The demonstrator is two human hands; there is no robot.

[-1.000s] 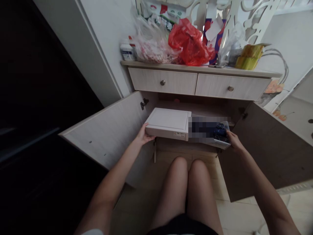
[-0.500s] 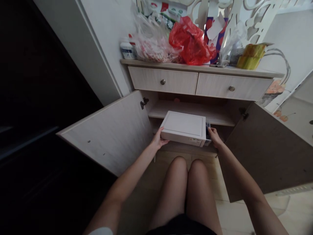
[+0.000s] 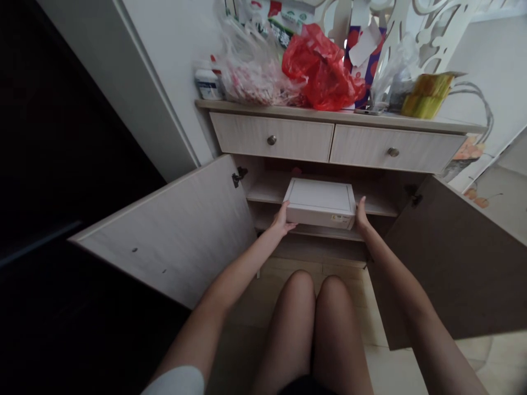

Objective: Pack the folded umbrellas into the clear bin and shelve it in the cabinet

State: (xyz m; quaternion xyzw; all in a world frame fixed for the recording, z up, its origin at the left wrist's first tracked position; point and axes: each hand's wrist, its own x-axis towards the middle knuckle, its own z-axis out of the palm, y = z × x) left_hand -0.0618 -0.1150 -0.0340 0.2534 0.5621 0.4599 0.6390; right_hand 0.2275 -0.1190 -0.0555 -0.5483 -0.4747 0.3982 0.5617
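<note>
A white shallow box [image 3: 320,195], perhaps a shoebox, is held level in front of the cabinet's upper inner shelf [image 3: 263,189]. My left hand [image 3: 283,219] grips its left end, thumb on the side and fingers underneath. Against the right end rests my right hand [image 3: 362,215], its thumb pointing up and its other fingers partly hidden. A small label [image 3: 341,219] shows on the front side of the box, near the right corner.
The left cabinet door [image 3: 177,230] and right cabinet door [image 3: 448,263] stand swung out on either side. Two drawers with round knobs sit above. A red plastic bag [image 3: 317,68], a see-through bag [image 3: 259,77], a white bottle [image 3: 207,82] and a yellow package [image 3: 428,96] crowd the top.
The box has moved away from me, toward the shelf, and slightly right. The dark item and see-through edge at its right end no longer show; my right hand now presses there.
</note>
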